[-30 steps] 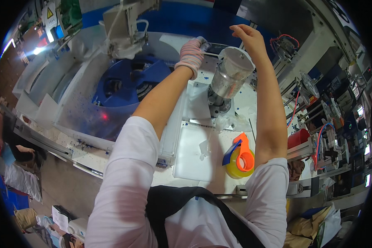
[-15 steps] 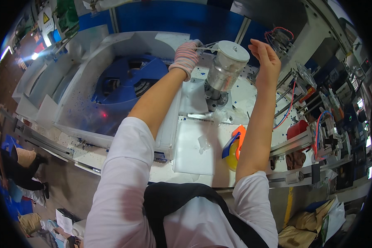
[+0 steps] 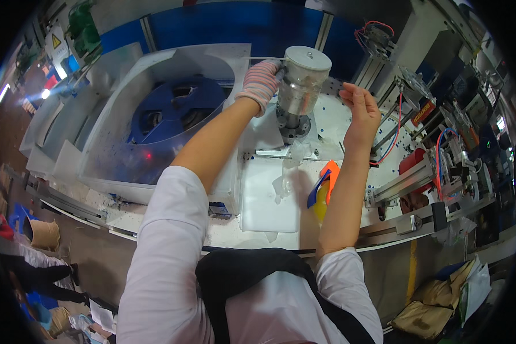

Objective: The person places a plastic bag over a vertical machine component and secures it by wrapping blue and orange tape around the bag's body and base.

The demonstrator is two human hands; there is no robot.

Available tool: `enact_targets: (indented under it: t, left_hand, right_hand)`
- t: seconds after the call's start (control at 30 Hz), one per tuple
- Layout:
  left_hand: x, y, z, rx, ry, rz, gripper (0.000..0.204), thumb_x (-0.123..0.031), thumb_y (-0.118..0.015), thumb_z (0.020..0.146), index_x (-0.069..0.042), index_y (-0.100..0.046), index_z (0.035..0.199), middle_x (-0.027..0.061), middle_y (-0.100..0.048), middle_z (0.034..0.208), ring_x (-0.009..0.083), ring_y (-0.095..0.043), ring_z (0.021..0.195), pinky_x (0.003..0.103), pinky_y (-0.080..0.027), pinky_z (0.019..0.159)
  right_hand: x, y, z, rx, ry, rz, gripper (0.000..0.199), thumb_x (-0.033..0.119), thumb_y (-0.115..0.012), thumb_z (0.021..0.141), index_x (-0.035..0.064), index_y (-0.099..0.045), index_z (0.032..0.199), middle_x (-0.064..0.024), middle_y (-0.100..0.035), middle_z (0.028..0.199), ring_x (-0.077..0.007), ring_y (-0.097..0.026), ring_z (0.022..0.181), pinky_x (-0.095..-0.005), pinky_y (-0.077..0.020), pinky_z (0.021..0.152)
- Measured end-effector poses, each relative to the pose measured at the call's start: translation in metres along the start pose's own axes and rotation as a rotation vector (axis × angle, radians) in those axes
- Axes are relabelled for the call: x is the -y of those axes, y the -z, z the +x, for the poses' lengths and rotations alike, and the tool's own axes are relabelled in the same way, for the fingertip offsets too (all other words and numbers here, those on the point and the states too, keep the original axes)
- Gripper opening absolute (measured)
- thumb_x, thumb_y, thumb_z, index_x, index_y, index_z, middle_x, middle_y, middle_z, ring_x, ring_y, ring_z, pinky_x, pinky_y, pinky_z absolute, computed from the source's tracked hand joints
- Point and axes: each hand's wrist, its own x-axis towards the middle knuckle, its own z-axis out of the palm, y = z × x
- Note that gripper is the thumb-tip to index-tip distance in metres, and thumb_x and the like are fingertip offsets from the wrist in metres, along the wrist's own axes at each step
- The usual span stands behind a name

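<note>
My left hand (image 3: 260,86), in a pink and grey striped glove, is curled beside a clear cylinder (image 3: 301,86) with a round white lid (image 3: 308,58). Its dark-tipped fingers are against or very close to the cylinder's left side; what they grip is hidden. A thin pale strip (image 3: 265,58) runs from the lid's left edge past the top of the glove. The cylinder stands upright on a dark metal post with a flanged base (image 3: 294,127). My bare right hand (image 3: 362,112) is raised right of the cylinder, apart from it, fingertips drawn together; nothing distinct shows between them.
A blue round feeder (image 3: 180,109) sits inside a clear-walled enclosure on the left. A white pad (image 3: 270,195) lies in front, beside an orange, blue and yellow object (image 3: 325,189). Metal rails and coloured tubes (image 3: 440,155) line the right. Small blue bits dot the bench.
My right hand's fingers have drawn closer together and the hand sits lower. The left hand is nearer the cylinder's side, and the strip now passes behind it. The whole view has shifted slightly.
</note>
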Motion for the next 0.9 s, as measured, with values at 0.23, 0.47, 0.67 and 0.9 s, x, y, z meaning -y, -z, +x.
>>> enact_targets:
  t: [0.23,0.47,0.67,0.9]
  left_hand:
    - [-0.003,-0.020,-0.004,-0.183,-0.113,0.215,0.024,-0.010,-0.060,0.081,-0.005,-0.058,0.104,0.0123,-0.064,0.103,0.0296,-0.060,0.091,0.036,-0.050,0.078]
    - [-0.011,-0.006,-0.019,-0.139,-0.136,0.362,0.035,-0.022,-0.060,0.082,-0.008,-0.054,0.113,0.0173,-0.057,0.113,0.0356,-0.054,0.106,0.042,-0.046,0.087]
    - [-0.029,0.014,-0.049,0.173,-0.340,0.714,0.049,-0.033,-0.054,0.085,-0.004,-0.048,0.125,0.0188,-0.051,0.127,0.0338,-0.053,0.112,0.043,-0.044,0.091]
    - [-0.020,0.025,-0.034,0.300,-0.032,0.122,0.079,-0.040,-0.065,0.079,-0.009,-0.027,0.141,0.0182,-0.044,0.136,0.0334,-0.051,0.117,0.040,-0.042,0.096]
  right_hand:
    - [-0.001,0.012,-0.018,-0.017,-0.026,-0.025,0.025,0.022,-0.055,0.093,0.0002,-0.067,0.096,-0.0055,-0.066,0.086,-0.0127,-0.061,0.083,-0.0266,-0.0436,0.080]
    - [-0.029,-0.013,-0.023,0.066,-0.165,-0.301,0.037,0.021,-0.061,0.086,-0.0009,-0.059,0.116,-0.0080,-0.063,0.110,-0.0212,-0.059,0.098,-0.0299,-0.0427,0.089]
    - [-0.093,-0.062,-0.041,0.032,0.259,-0.933,0.063,0.017,-0.062,0.079,0.0009,-0.039,0.136,-0.0172,-0.034,0.143,-0.0371,-0.021,0.137,-0.0449,-0.0234,0.108]
    - [-0.076,-0.045,-0.045,-0.022,0.317,-0.993,0.056,0.015,-0.060,0.079,0.0026,-0.044,0.131,-0.0138,-0.040,0.137,-0.0368,-0.027,0.133,-0.0493,-0.0218,0.106]
